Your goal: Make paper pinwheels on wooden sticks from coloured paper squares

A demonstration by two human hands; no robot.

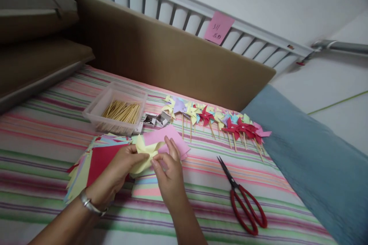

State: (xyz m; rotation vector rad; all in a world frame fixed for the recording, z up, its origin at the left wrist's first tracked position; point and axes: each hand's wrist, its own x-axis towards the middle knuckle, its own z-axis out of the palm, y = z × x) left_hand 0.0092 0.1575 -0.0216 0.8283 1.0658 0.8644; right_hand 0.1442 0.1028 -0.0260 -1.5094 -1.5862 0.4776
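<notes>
My left hand and my right hand meet over a pale yellow paper square with folded flaps, and both pinch it near its middle. The paper hovers just above a striped cloth. Under my left hand lies a fanned stack of coloured paper squares, red on top. A pink sheet lies right behind my fingers. A metal bracelet sits on my left wrist.
A clear plastic tub of wooden sticks stands behind the stack, with small open boxes of pins beside it. A row of finished paper pinwheels lies to the right. Red-handled scissors rest on the cloth's near right side. A blue cushion borders the right.
</notes>
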